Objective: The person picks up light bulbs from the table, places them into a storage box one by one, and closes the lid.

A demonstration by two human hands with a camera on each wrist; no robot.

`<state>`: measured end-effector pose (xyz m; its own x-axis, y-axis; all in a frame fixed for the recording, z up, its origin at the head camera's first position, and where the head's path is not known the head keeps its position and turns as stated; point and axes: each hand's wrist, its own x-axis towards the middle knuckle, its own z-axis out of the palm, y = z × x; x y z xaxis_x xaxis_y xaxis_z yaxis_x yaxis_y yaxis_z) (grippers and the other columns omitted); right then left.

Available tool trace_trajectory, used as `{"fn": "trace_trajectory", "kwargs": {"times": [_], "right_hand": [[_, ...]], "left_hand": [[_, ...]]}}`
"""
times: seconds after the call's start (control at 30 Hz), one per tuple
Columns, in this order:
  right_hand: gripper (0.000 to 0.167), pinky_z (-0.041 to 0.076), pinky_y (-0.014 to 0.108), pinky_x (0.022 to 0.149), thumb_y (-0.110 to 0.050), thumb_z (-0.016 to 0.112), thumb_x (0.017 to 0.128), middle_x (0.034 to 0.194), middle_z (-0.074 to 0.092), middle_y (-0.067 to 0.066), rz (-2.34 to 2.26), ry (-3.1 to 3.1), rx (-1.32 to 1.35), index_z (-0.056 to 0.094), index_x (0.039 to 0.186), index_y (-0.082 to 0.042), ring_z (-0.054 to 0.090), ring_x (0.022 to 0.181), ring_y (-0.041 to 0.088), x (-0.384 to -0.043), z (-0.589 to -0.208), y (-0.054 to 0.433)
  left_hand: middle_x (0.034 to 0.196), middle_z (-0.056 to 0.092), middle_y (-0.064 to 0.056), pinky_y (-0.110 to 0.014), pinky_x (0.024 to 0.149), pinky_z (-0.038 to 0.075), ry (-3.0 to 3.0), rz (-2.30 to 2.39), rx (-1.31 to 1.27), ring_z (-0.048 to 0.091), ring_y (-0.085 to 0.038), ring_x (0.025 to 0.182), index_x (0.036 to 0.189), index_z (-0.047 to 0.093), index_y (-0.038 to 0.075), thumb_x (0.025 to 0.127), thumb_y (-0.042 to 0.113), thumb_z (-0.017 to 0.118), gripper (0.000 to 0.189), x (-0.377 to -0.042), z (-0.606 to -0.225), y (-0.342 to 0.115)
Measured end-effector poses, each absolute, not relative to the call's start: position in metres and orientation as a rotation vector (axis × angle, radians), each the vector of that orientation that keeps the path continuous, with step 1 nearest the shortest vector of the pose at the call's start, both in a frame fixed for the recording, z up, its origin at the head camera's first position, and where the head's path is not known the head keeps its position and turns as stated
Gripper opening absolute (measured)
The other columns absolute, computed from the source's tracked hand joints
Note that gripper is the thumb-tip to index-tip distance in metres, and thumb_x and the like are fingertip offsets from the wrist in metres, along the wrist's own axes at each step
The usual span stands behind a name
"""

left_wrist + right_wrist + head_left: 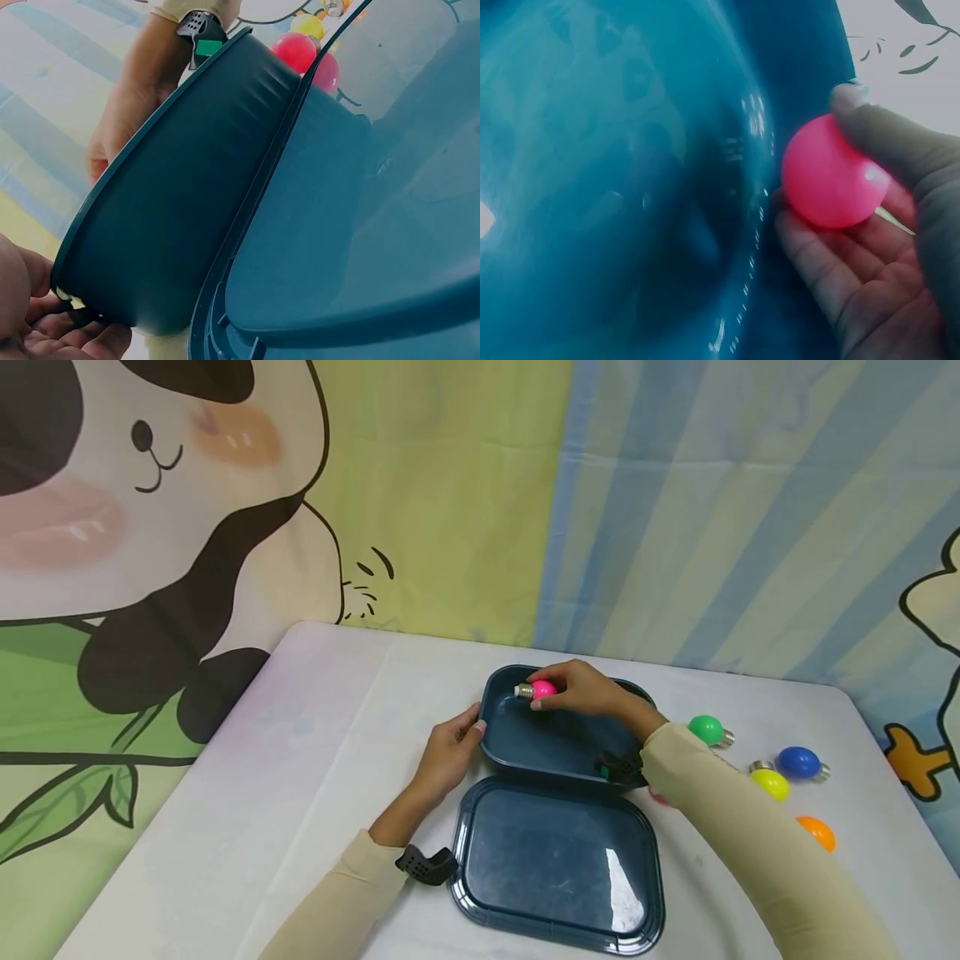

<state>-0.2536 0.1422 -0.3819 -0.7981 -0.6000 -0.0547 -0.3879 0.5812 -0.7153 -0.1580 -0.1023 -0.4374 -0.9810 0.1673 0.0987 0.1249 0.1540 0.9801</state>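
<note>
My right hand point(583, 688) pinches a pink light bulb point(545, 690) inside the left part of a dark blue plastic box point(551, 742). The bulb's metal screw base points left. In the right wrist view, thumb and fingers are around the round pink globe point(829, 180), close to the box's wall. At the box's left end, my left hand point(442, 756) grips the rim, thumb on top and fingers against the outside. The left wrist view shows those fingers point(79, 334) below the box's corner. Directly in front of the box lies its dark blue lid point(555, 860).
On the table's right side lie a green bulb point(705, 729), a blue bulb point(797, 762), a yellow bulb point(771, 783) and an orange bulb point(817, 832). Red and pink globes point(295, 52) appear past the box in the left wrist view. A printed curtain point(450, 502) hangs behind the table.
</note>
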Motion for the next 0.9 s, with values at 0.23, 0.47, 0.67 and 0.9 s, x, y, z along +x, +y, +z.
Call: {"fn": "trace_trajectory", "kwargs": {"times": [0.23, 0.47, 0.67, 0.9], "right_hand": [[0.045, 0.052, 0.029, 0.071, -0.021, 0.075, 0.088, 0.107, 0.068, 0.008, -0.998, 2.457, -0.826, 0.063, 0.125, 0.002, 0.058, 0.084, 0.018, -0.257, -0.387, 0.137], [0.049, 0.052, 0.030, 0.072, -0.026, 0.076, 0.086, 0.109, 0.068, 0.007, -0.893, 2.486, -0.875, 0.063, 0.125, 0.001, 0.059, 0.084, 0.017, -0.260, -0.388, 0.134], [0.051, 0.053, 0.028, 0.070, -0.031, 0.078, 0.085, 0.110, 0.068, 0.007, -0.758, 2.552, -0.977, 0.065, 0.124, 0.000, 0.060, 0.084, 0.014, -0.261, -0.390, 0.133], [0.052, 0.053, 0.028, 0.072, -0.033, 0.078, 0.084, 0.113, 0.067, 0.007, -0.750, 2.574, -0.973, 0.065, 0.124, -0.002, 0.060, 0.086, 0.015, -0.260, -0.392, 0.132]], "left_hand": [[0.147, 0.043, -0.012, -0.033, 0.106, 0.037, 2.369, 1.990, 0.298, 0.039, -0.020, 0.135, 0.143, 0.043, -0.003, 0.103, 0.017, 0.050, 0.045, -0.158, -0.437, -0.102], [0.146, 0.042, -0.015, -0.036, 0.108, 0.035, 2.358, 2.005, 0.298, 0.038, -0.024, 0.136, 0.142, 0.043, -0.005, 0.103, 0.014, 0.050, 0.044, -0.157, -0.436, -0.101], [0.145, 0.041, -0.020, -0.038, 0.108, 0.035, 2.374, 1.969, 0.301, 0.038, -0.028, 0.135, 0.140, 0.042, -0.011, 0.102, 0.008, 0.049, 0.042, -0.148, -0.418, -0.099], [0.143, 0.043, -0.024, -0.039, 0.106, 0.037, 2.393, 1.968, 0.311, 0.040, -0.031, 0.133, 0.138, 0.042, -0.014, 0.102, 0.005, 0.048, 0.042, -0.138, -0.398, -0.099]]}}
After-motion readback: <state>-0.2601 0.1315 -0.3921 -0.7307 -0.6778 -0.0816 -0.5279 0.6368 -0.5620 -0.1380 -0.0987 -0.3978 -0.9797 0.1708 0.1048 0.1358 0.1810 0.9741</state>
